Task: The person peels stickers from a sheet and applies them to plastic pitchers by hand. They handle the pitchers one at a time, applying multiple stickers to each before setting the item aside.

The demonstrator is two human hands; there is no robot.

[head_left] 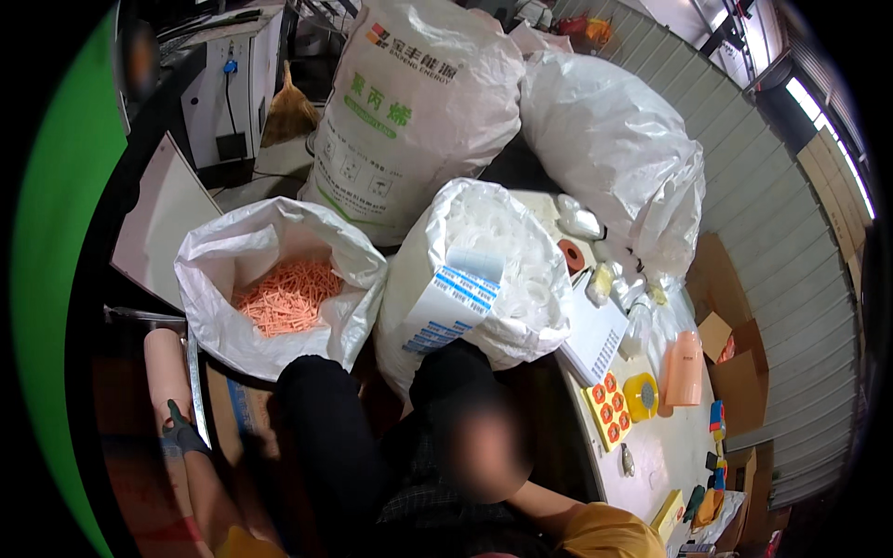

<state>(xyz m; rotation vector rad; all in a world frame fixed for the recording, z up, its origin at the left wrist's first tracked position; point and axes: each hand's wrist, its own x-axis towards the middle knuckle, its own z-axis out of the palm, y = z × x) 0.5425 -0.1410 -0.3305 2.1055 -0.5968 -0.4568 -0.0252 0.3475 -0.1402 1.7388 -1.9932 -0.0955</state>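
Observation:
At the lower left my left hand (188,435), in a dark glove with greenish fingertips, is closed against the lower part of a peach-coloured cylinder (166,367). The cylinder stands beside a metal rail. My right hand (488,451) is over my dark-clad leg, its fingers smeared by a blur; whether it holds anything does not show. Just beyond it, a strip with blue print (456,302) lies over the front of an open white sack (405,321) of translucent plastic pieces. Left of that, another open white sack (209,260) contains many thin peach-coloured pieces (293,298).
A tall full sack (409,121) and a bulging white bag (614,139) stand behind. On the right, a white table (642,474) bears a tape roll (642,395), a yellow sticker sheet (609,414) and another peach-coloured cylinder (686,367). Cardboard boxes (744,372) stand beyond.

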